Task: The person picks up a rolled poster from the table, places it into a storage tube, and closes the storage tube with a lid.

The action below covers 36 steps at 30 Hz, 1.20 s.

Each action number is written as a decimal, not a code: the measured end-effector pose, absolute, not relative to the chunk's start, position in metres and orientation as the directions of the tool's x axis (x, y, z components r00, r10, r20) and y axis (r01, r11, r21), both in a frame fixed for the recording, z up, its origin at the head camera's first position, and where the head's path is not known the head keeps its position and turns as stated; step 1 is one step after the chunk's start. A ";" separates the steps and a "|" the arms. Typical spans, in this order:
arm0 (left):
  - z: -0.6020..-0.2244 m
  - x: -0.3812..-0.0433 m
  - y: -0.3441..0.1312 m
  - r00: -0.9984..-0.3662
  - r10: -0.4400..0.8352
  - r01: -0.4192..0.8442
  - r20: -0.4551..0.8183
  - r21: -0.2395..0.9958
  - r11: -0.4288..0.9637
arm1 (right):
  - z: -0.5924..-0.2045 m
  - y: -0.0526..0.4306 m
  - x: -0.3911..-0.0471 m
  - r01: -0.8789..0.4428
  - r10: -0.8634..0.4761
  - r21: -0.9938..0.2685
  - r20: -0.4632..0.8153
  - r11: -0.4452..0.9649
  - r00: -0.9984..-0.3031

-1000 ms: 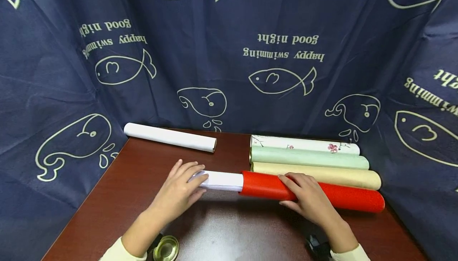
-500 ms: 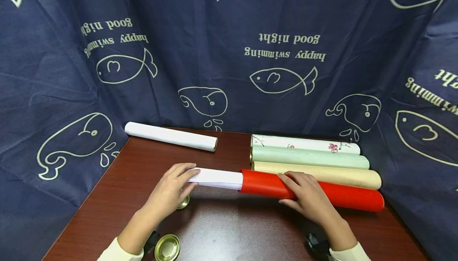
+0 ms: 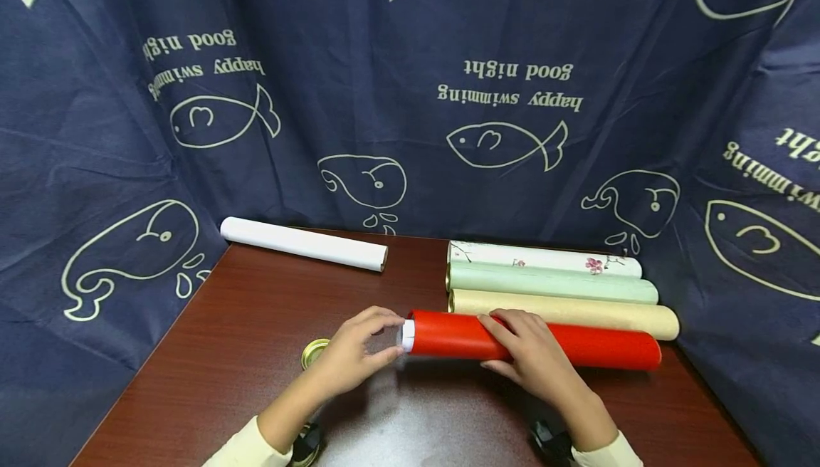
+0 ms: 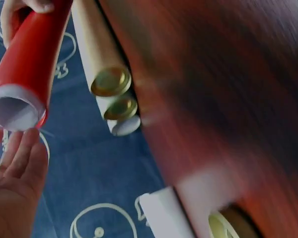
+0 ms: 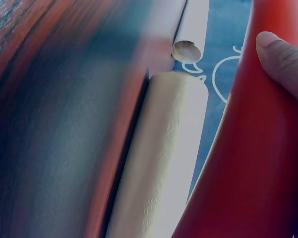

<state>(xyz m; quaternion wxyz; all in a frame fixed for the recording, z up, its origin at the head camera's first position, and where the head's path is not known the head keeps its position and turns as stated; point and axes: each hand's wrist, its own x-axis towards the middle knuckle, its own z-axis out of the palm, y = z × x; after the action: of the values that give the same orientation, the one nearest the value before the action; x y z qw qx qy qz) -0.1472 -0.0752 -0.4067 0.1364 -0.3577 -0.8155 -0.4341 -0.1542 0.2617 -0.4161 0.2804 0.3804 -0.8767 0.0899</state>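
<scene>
A red cardboard tube point(image 3: 448, 335) lies slanted in front of me, and a rolled sheet of white paper point(image 3: 408, 337) sticks a little out of its left end. My right hand point(image 3: 528, 353) grips the tube around its middle; the right wrist view shows that thumb point(image 5: 283, 59) along its red side. At the left end, my left hand point(image 3: 352, 357) has thumb and fingers at the rim of the white roll. The left wrist view shows the fingers of this left hand point(image 4: 20, 173) extended toward the hollow roll end, not wrapped round it.
Beyond the red tube lie a cream tube point(image 3: 564, 314), a mint tube point(image 3: 551, 282) and a floral white tube point(image 3: 544, 257), side by side. A plain white tube point(image 3: 304, 243) lies at the back left. One gold lid point(image 3: 314, 352) sits near my left wrist, another partly hidden below it.
The white paper roll has slid right into the red tube, leaving only a short end out. My left hand has moved right with it. The red tube and right hand have shifted slightly left.
</scene>
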 end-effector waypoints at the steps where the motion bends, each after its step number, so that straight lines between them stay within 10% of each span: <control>1: -0.407 -0.147 -0.073 -0.714 0.478 0.687 0.511 0.643 0.339 | -0.416 0.261 -0.154 -0.717 -0.616 0.053 0.559 0.695 -0.555; 19: -0.432 -0.163 -0.153 -0.864 0.440 0.457 0.244 0.747 0.483 | -0.417 0.268 -0.156 -0.719 -0.597 0.022 0.574 0.695 -0.559; 36: -0.449 -0.160 -0.175 -0.853 0.503 0.511 0.137 0.409 0.756 | -0.422 0.265 -0.157 -0.721 -0.591 0.012 0.584 0.693 -0.557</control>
<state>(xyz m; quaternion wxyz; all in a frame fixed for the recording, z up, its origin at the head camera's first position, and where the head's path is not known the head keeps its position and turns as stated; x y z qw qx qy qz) -0.1604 -0.1753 -0.4487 0.0092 -0.2706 -0.9369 -0.2212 -0.1568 0.2648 -0.4223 0.2844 0.3748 -0.8749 0.1148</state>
